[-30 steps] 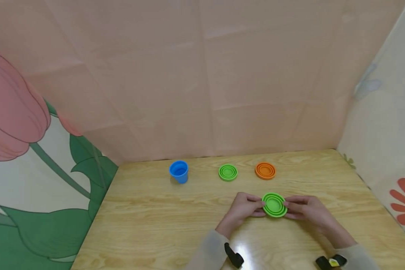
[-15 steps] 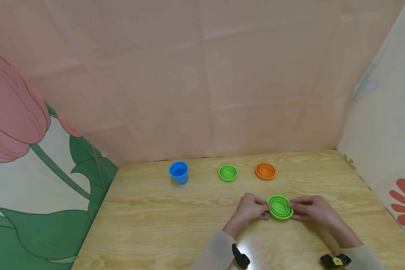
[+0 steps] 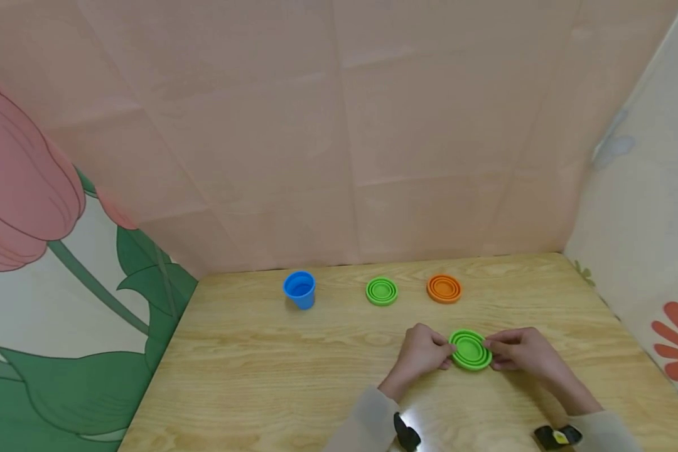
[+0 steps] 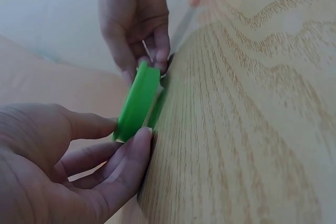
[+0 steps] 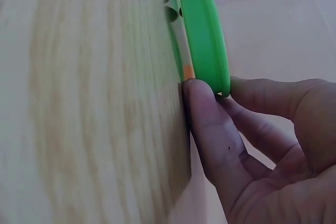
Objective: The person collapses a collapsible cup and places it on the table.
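Observation:
Both hands hold a collapsed green folding cup [image 3: 470, 350], a flat disc of nested rings, just above the wooden table. My left hand [image 3: 420, 353] pinches its left edge, thumb on the rim and fingers beneath. On the opposite side my right hand [image 3: 527, 353] pinches the other edge the same way. Seen edge-on in the left wrist view, the green folding cup [image 4: 139, 103] has a thin gap between its underside and the tabletop. The right wrist view shows the smooth side wall of the green folding cup [image 5: 202, 40] between the fingertips.
Along the back of the table [image 3: 248, 364] stand a blue folding cup [image 3: 301, 290], pulled out to full height, a second collapsed green folding cup [image 3: 382, 291] and a collapsed orange one [image 3: 444, 288]. A pink cloth backdrop [image 3: 339, 138] rises behind them.
Both hands have shifted slightly right and toward the person with the green folding cup, mostly in the first half second. The cups at the back stay in place.

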Tool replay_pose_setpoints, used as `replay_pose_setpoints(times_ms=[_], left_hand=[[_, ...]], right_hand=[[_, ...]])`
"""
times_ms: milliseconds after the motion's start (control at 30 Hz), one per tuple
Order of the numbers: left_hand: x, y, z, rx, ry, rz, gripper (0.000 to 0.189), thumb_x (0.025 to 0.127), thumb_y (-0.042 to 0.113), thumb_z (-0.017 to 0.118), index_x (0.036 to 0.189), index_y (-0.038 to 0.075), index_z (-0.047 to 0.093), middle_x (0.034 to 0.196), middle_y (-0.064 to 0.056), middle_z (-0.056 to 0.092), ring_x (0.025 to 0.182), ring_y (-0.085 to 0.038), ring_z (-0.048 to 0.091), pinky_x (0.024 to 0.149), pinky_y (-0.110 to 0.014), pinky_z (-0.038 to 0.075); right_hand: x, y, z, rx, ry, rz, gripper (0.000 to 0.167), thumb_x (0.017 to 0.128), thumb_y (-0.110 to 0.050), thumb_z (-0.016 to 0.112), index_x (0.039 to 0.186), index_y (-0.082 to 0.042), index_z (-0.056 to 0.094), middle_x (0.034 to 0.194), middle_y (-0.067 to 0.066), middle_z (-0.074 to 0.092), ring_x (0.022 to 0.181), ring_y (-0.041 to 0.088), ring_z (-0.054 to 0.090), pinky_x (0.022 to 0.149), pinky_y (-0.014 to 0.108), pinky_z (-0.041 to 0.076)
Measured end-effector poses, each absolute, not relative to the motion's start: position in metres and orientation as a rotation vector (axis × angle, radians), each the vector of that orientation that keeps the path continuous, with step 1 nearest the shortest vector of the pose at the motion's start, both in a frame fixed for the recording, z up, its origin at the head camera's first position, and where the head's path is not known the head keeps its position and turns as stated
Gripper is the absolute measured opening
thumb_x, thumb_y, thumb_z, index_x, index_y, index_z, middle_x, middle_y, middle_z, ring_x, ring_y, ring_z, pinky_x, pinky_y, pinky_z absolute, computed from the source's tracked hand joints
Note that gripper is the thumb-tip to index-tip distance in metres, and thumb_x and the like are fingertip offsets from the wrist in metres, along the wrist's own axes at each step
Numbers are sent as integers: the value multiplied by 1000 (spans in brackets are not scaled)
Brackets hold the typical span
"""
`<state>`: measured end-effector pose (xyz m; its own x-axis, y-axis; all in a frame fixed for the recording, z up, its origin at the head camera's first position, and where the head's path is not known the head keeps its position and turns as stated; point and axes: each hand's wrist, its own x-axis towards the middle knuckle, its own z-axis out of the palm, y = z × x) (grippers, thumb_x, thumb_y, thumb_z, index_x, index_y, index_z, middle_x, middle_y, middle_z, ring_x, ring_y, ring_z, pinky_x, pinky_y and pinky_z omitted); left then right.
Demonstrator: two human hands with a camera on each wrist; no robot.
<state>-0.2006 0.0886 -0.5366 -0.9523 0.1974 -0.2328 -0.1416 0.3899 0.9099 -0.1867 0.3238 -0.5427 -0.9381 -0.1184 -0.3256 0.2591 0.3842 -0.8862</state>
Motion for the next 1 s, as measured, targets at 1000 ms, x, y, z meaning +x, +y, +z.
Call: replay_pose_setpoints(times_ms=[1000], left_hand=[[-210,61,-543,227,2523,1504,12,90,20,83,82,11,85,61,-1,74,48,0,58,46,-16,47]], right_hand=[[-189,313,-532,140,2530,-1402,38,107,-16,57,123,18,65,94,16,77,77,19,73,66,33,67]])
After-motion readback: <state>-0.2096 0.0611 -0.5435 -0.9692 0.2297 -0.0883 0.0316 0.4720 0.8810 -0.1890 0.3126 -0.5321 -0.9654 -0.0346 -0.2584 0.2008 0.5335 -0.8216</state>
